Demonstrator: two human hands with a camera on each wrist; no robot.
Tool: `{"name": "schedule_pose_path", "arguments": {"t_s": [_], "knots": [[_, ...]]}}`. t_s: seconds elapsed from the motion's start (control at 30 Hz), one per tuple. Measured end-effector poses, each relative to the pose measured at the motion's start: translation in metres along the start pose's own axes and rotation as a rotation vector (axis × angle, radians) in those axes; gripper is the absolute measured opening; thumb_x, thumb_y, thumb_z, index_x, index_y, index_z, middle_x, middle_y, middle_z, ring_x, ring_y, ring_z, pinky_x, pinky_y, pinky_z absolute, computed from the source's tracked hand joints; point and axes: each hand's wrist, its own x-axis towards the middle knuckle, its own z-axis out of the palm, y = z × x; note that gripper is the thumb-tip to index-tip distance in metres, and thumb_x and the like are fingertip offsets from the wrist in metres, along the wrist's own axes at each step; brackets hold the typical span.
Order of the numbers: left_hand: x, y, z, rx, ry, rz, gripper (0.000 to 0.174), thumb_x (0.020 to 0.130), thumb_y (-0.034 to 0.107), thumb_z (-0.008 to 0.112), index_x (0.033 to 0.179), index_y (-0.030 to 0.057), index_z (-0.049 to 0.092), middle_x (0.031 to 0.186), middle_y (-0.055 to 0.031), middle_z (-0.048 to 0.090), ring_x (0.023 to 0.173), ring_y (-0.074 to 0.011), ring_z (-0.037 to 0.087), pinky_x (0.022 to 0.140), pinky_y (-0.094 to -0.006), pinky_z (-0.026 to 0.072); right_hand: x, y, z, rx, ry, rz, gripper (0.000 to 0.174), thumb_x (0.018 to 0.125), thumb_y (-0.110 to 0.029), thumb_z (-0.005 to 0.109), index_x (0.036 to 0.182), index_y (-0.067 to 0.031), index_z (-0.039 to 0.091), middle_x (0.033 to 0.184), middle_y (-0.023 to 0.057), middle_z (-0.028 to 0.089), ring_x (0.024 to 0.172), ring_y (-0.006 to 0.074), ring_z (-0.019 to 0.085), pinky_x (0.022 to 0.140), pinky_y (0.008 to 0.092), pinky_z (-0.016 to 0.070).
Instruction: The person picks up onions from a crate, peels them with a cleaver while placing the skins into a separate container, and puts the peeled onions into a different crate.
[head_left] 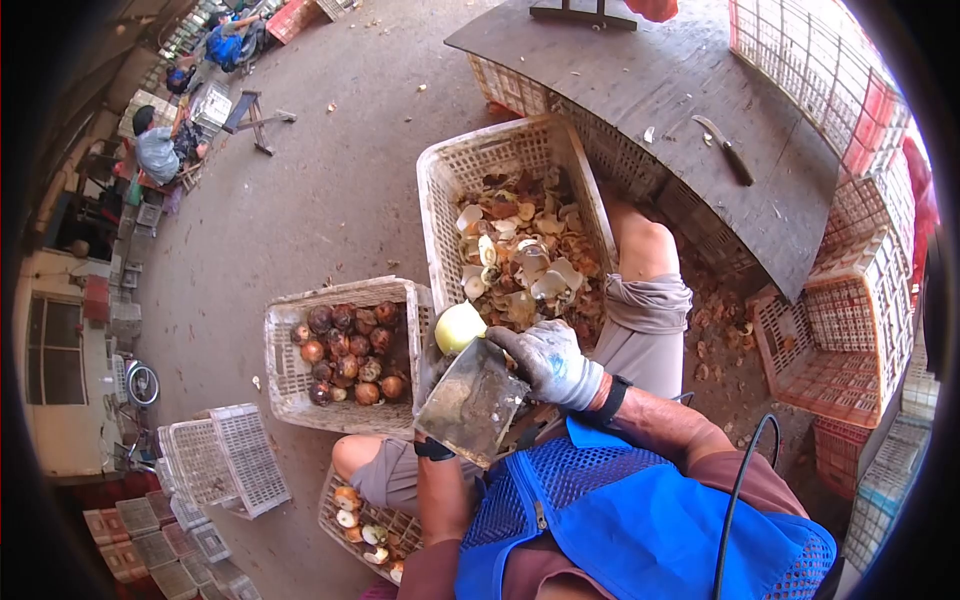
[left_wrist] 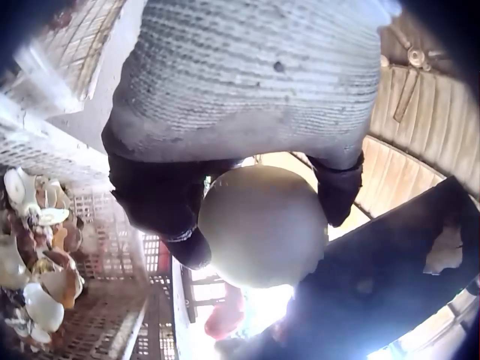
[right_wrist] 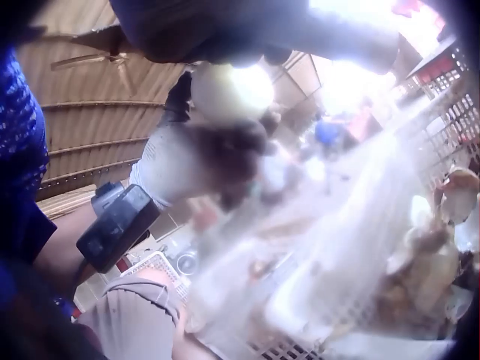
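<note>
The left hand (left_wrist: 247, 90), gloved, grips a pale peeled onion (left_wrist: 262, 225) between its fingers and thumb. In the head view the onion (head_left: 459, 328) is above the near crate, and a wide, smeared rectangular blade (head_left: 470, 400) covers most of that hand. The right hand (head_left: 558, 365), in a soiled white glove, holds the blade at its edge, fingers reaching beside the onion; its exact grip is partly hidden. Glare and blur cover much of the right wrist view, where the left hand (right_wrist: 195, 161) holds the onion (right_wrist: 232, 94).
A crate (head_left: 436, 215) of peelings stands ahead, and a crate (head_left: 285, 400) of brown onions stands at the left. Below is a basket (head_left: 375, 560) of partly peeled onions. A dark table (head_left: 600, 75) carries a knife (head_left: 735, 160). Stacked crates (head_left: 820, 340) stand right; people sit far left.
</note>
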Motion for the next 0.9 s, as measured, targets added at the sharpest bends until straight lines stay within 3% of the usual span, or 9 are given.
{"name": "schedule_pose_path", "arguments": {"t_s": [0.1, 0.2, 0.27, 0.4, 0.53, 0.63, 0.7, 0.83, 0.9], "knots": [[-0.003, 0.002, 0.046, 0.480, 0.023, 0.275, 0.046, 0.094, 0.020, 0.059, 0.135, 0.0047, 0.045, 0.122, -0.0133, 0.059, 0.098, -0.0228, 0.064, 0.079, -0.0330, 0.0574, 0.004, 0.001, -0.004, 0.013, 0.005, -0.073, 0.067, 0.063, -0.021, 0.069, 0.126, -0.0044, 0.054, 0.074, 0.0068, 0.062, 0.066, 0.0278, 0.061, 0.060, 0.0390, 0.0444], [0.003, -0.002, 0.016, 0.577, 0.095, 0.286, 0.059, 0.086, 0.030, 0.070, 0.134, 0.0059, 0.043, 0.116, -0.0134, 0.060, 0.093, -0.0242, 0.064, 0.080, -0.0356, 0.0574, 0.008, 0.000, -0.006, 0.079, 0.065, -0.125, 0.059, 0.066, -0.021, 0.067, 0.121, -0.0053, 0.057, 0.073, 0.0062, 0.061, 0.063, 0.0264, 0.061, 0.058, 0.0372, 0.0440], [-0.003, 0.001, -0.012, 0.209, 0.098, 0.054, 0.064, 0.084, 0.039, 0.071, 0.133, 0.0069, 0.044, 0.113, -0.0132, 0.061, 0.091, -0.0246, 0.064, 0.081, -0.0387, 0.0569, 0.009, -0.011, -0.018, 0.120, 0.124, -0.153, 0.053, 0.068, -0.021, 0.066, 0.118, -0.0059, 0.060, 0.072, 0.0057, 0.061, 0.062, 0.0257, 0.060, 0.057, 0.0367, 0.0439], [-0.003, -0.015, 0.032, 0.022, -0.008, 0.276, 0.074, 0.079, 0.053, 0.070, 0.131, 0.0061, 0.045, 0.111, -0.0155, 0.062, 0.094, -0.0287, 0.063, 0.086, -0.0438, 0.0535, -0.003, -0.008, -0.013, -0.048, 0.067, -0.088, 0.052, 0.067, -0.022, 0.066, 0.116, -0.0059, 0.061, 0.068, 0.0045, 0.060, 0.060, 0.0248, 0.059, 0.055, 0.0386, 0.0417], [-0.001, -0.033, 0.019, -0.067, 0.253, 0.296, 0.078, 0.077, 0.059, 0.069, 0.131, 0.0074, 0.046, 0.115, -0.0155, 0.060, 0.102, -0.0288, 0.059, 0.092, -0.0429, 0.0503, 0.002, -0.005, -0.006, -0.045, 0.129, -0.161, 0.055, 0.066, -0.024, 0.067, 0.118, -0.0067, 0.061, 0.066, 0.0037, 0.055, 0.057, 0.0251, 0.056, 0.053, 0.0397, 0.0398], [-0.012, -0.035, 0.025, -0.176, -0.048, 0.091, 0.079, 0.079, 0.062, 0.065, 0.132, 0.0063, 0.046, 0.122, -0.0169, 0.056, 0.112, -0.0296, 0.054, 0.098, -0.0441, 0.0460, 0.003, 0.001, -0.001, -0.160, 0.118, -0.145, 0.056, 0.066, -0.024, 0.067, 0.119, -0.0063, 0.061, 0.065, 0.0034, 0.053, 0.057, 0.0242, 0.055, 0.053, 0.0393, 0.0395], [-0.019, -0.032, 0.034, -0.199, 0.077, 0.044, 0.083, 0.079, 0.062, 0.064, 0.134, 0.0029, 0.044, 0.125, -0.0170, 0.055, 0.114, -0.0307, 0.053, 0.100, -0.0444, 0.0445, 0.004, 0.003, -0.004, -0.142, 0.153, -0.168, 0.055, 0.067, -0.024, 0.066, 0.118, -0.0061, 0.061, 0.065, 0.0026, 0.052, 0.056, 0.0227, 0.054, 0.053, 0.0384, 0.0394], [-0.007, -0.032, 0.029, -0.049, 0.096, 0.183, 0.085, 0.079, 0.061, 0.064, 0.135, 0.0018, 0.042, 0.127, -0.0169, 0.053, 0.116, -0.0315, 0.052, 0.102, -0.0442, 0.0432, 0.002, 0.001, -0.011, -0.168, 0.207, -0.283, 0.048, 0.070, -0.020, 0.063, 0.116, -0.0059, 0.062, 0.064, 0.0005, 0.049, 0.054, 0.0202, 0.052, 0.051, 0.0356, 0.0387], [-0.009, -0.033, 0.028, -0.091, 0.094, 0.129, 0.085, 0.079, 0.061, 0.064, 0.135, 0.0021, 0.042, 0.128, -0.0169, 0.053, 0.116, -0.0316, 0.052, 0.102, -0.0443, 0.0428, 0.001, 0.003, -0.009, -0.175, 0.228, -0.319, 0.049, 0.071, -0.020, 0.062, 0.118, -0.0063, 0.061, 0.063, 0.0010, 0.047, 0.054, 0.0200, 0.051, 0.049, 0.0350, 0.0380]]}}
